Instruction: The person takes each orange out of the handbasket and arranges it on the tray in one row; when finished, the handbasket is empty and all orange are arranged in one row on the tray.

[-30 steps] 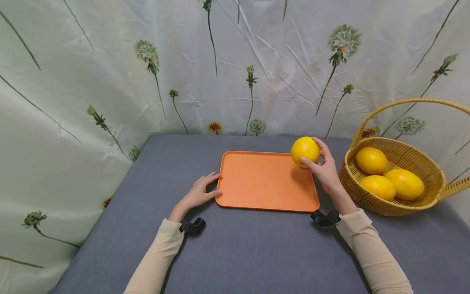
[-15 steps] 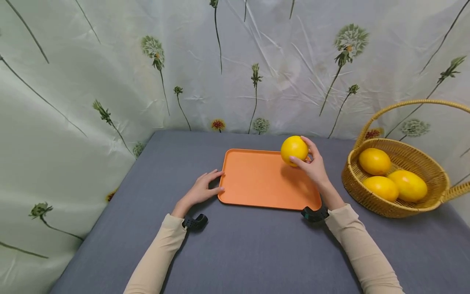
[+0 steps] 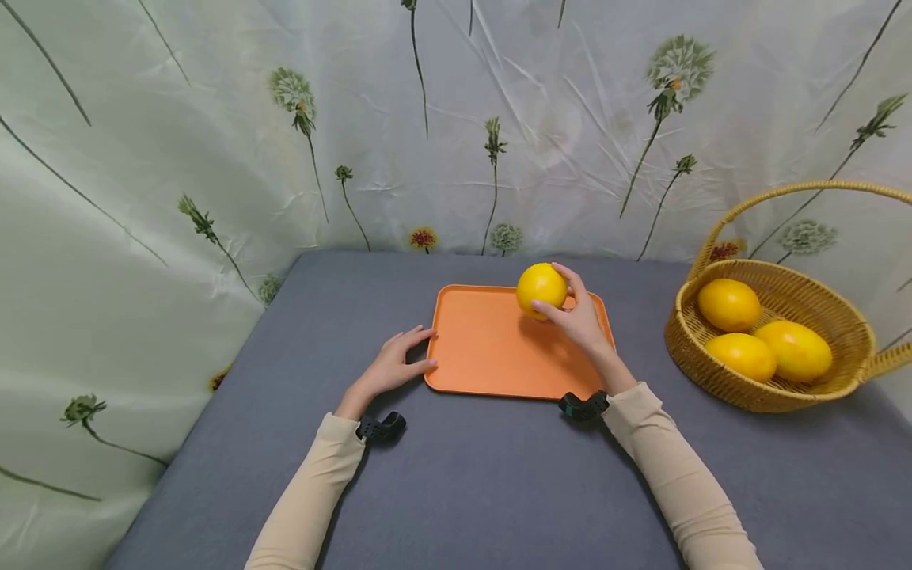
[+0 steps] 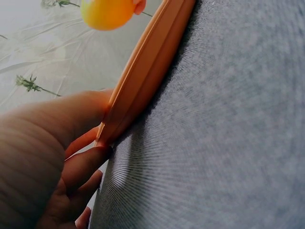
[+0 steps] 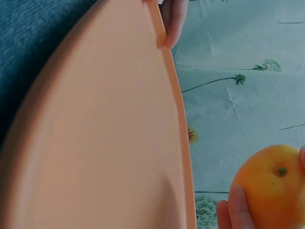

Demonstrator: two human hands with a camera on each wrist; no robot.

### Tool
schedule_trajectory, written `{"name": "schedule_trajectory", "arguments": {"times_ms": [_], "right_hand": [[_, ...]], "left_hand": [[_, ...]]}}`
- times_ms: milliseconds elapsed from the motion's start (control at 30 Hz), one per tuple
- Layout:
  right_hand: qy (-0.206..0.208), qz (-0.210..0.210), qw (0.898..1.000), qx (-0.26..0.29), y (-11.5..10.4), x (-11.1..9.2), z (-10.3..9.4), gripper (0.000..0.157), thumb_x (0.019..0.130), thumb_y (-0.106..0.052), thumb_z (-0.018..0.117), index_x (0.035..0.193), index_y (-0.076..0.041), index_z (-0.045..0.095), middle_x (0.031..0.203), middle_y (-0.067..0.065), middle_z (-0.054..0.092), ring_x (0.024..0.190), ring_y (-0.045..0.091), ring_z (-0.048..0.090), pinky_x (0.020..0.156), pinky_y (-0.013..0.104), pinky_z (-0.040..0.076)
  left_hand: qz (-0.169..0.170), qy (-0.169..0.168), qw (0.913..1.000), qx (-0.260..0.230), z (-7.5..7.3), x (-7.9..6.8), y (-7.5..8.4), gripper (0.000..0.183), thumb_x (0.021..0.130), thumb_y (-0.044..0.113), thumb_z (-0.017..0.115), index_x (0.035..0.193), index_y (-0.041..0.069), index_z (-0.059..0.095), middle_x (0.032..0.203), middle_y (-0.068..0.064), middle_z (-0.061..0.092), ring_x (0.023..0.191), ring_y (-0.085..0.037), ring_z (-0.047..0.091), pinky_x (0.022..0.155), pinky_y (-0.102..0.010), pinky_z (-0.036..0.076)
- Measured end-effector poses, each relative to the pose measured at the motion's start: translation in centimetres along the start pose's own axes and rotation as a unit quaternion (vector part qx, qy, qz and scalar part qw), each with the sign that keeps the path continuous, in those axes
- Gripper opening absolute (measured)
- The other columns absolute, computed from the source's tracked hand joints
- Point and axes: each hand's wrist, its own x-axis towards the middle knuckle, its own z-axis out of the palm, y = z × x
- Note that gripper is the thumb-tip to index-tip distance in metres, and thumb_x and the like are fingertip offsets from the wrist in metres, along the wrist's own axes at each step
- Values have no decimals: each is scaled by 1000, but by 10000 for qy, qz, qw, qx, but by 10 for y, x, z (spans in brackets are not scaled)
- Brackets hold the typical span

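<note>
My right hand [image 3: 579, 318] holds a round yellow orange [image 3: 539, 290] between thumb and fingers, above the far right part of an orange tray [image 3: 492, 348]. In the right wrist view the fruit [image 5: 274, 191] shows its dark stem end, and the tray's inner face [image 5: 105, 124] is bare. My left hand [image 3: 388, 366] rests at the tray's left rim, thumb and fingers spread along it. The left wrist view shows that thumb [image 4: 90, 107] against the rim and the other fingers lower, at the tray's edge.
On the right stands a wicker basket [image 3: 684, 360] with a tall arched handle and three yellow fruits [image 3: 792, 350] inside. A grey cloth [image 3: 470, 483] covers the table. Behind and at the left hangs a pale curtain [image 3: 235, 142] printed with dandelions.
My right hand has carried the orange leftward, from over the tray's right edge to farther in over the tray. The left hand stays at the rim.
</note>
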Motion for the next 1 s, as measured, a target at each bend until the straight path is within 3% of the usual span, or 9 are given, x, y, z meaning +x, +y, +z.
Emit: {"name": "schedule_trajectory", "arguments": {"times_ms": [167, 300, 567, 733, 1000], "right_hand": [[-226, 164, 9996, -20, 3, 5, 6, 74, 87, -19, 66, 148, -22, 25, 141, 21, 30, 107, 37, 51, 79, 35, 56], [-488, 228, 9985, -1, 4, 8, 12, 77, 85, -18, 69, 148, -24, 26, 140, 22, 29, 101, 39, 56, 79, 35, 57], [-838, 300, 9959, -174, 2, 14, 26, 79, 83, -16, 71, 147, -25, 27, 142, 20, 29, 109, 39, 53, 88, 43, 52], [-963, 340, 9947, -149, -3, 23, 34, 80, 82, -18, 72, 147, -27, 27, 143, 18, 30, 111, 39, 53, 82, 42, 56], [-1152, 136, 9932, -99, -2, 30, 46, 78, 82, -12, 71, 147, -16, 28, 148, 18, 28, 117, 42, 51, 77, 44, 58]], "left_hand": [[48, 28, 10000, -6, 0, 1, 0, 59, 86, 25, 67, 138, 6, 46, 144, -18, 44, 140, -35, 33, 116, -55, 19], [10, 64, 10000, -7, -1, 2, 0, 59, 85, 25, 67, 138, 6, 47, 144, -18, 45, 140, -34, 33, 116, -54, 19], [-57, 2, 10000, -6, -2, -1, 0, 58, 86, 25, 66, 138, 7, 46, 145, -17, 44, 140, -35, 33, 116, -56, 19], [-13, 72, 10000, -66, -3, -1, 2, 58, 86, 24, 67, 137, 7, 47, 144, -17, 45, 140, -35, 33, 116, -56, 18], [-110, -4, 9999, -57, -2, -2, 4, 59, 86, 26, 67, 138, 7, 47, 144, -17, 45, 140, -34, 33, 116, -56, 18]]}}
